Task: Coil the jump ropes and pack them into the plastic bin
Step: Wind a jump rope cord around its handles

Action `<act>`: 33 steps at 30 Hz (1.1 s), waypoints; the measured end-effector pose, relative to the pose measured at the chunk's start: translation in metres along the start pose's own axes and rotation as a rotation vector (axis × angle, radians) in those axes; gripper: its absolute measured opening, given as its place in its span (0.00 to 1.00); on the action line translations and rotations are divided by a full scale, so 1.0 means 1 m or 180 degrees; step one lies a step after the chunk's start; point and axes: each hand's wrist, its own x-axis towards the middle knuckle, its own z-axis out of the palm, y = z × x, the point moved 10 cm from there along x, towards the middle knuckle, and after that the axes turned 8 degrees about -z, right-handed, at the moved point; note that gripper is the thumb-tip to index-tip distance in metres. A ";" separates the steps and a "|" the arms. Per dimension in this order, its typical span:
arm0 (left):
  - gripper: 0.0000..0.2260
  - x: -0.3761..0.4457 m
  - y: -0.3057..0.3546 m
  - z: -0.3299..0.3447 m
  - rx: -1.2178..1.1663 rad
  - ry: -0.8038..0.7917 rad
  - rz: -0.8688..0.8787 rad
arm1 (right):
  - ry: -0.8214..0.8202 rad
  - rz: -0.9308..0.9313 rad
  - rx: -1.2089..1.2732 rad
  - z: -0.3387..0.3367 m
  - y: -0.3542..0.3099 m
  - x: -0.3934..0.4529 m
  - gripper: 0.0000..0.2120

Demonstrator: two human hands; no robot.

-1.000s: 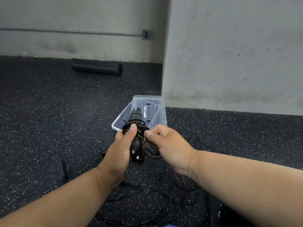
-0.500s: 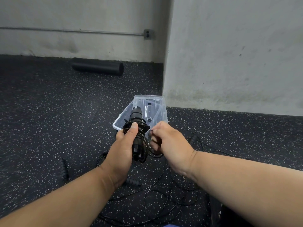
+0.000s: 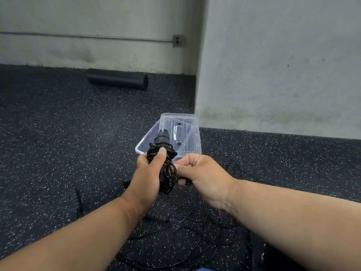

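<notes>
The left hand (image 3: 147,178) is gripping the coiled jump rope (image 3: 166,169) by its handles, while the right hand (image 3: 203,178) is pinching the cord beside it. Both are hovering just before the plastic bin (image 3: 188,151), above loose ropes (image 3: 195,237) on the floor (image 3: 58,145).

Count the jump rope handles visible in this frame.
5: one handle sticks up from the bundle in the left hand; loose ones lie at and. Others may be hidden.
</notes>
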 end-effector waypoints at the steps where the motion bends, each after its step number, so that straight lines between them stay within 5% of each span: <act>1: 0.22 0.001 0.000 0.000 -0.0009 -0.0002 -0.0003 | -0.0059 -0.0021 -0.0042 0.002 -0.002 -0.001 0.03; 13: 0.22 -0.003 0.004 0.008 -0.0134 -0.0065 0.0087 | -0.0220 -0.0422 -0.0837 0.015 -0.022 -0.014 0.05; 20: 0.24 0.002 0.000 0.007 -0.0358 -0.0121 0.0066 | -0.0004 -0.1059 -0.2412 0.016 -0.032 -0.020 0.18; 30: 0.23 0.008 -0.002 0.002 -0.0478 -0.0055 0.0087 | 0.0209 -0.1522 -0.2790 0.014 -0.040 -0.027 0.10; 33: 0.30 0.008 -0.001 -0.001 -0.0587 0.0027 0.0084 | 0.0349 -0.1675 -0.2917 0.011 -0.048 -0.030 0.06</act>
